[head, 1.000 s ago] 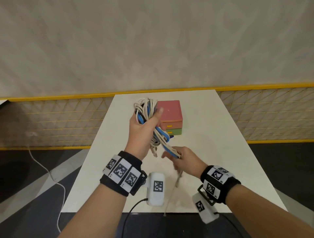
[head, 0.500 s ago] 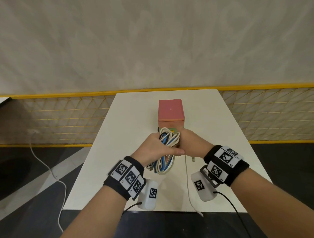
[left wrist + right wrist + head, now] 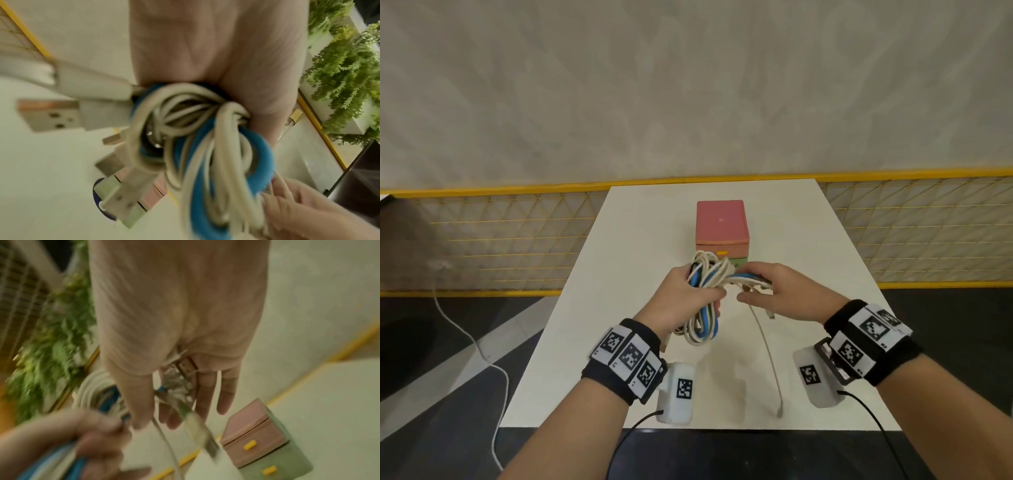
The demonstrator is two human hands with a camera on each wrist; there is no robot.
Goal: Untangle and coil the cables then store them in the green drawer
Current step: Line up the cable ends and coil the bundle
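A tangled bundle of white and blue cables point(image 3: 702, 318) hangs above the white table point(image 3: 640, 240), and my left hand point(image 3: 688, 294) grips it round the middle. In the left wrist view the bundle point(image 3: 205, 146) fills the palm, with several USB plugs point(image 3: 47, 115) sticking out. My right hand point(image 3: 763, 287) holds a few strands point(image 3: 746, 279) that run sideways out of the bundle, between thumb and fingers. One white cable point(image 3: 765, 346) trails from it to the table's front edge. The green drawer point(image 3: 277, 467) sits shut under the pink one point(image 3: 252, 431).
The small drawer unit point(image 3: 720, 219) stands mid-table just behind my hands. A yellow-railed mesh fence point(image 3: 500, 240) runs behind the table. A white cord point(image 3: 479, 346) lies on the floor at the left. Green plants point(image 3: 345, 73) stand beside the table.
My left hand has brought the bundle down from head height to just in front of the drawers. My right hand came up to it and now draws strands out to the right.
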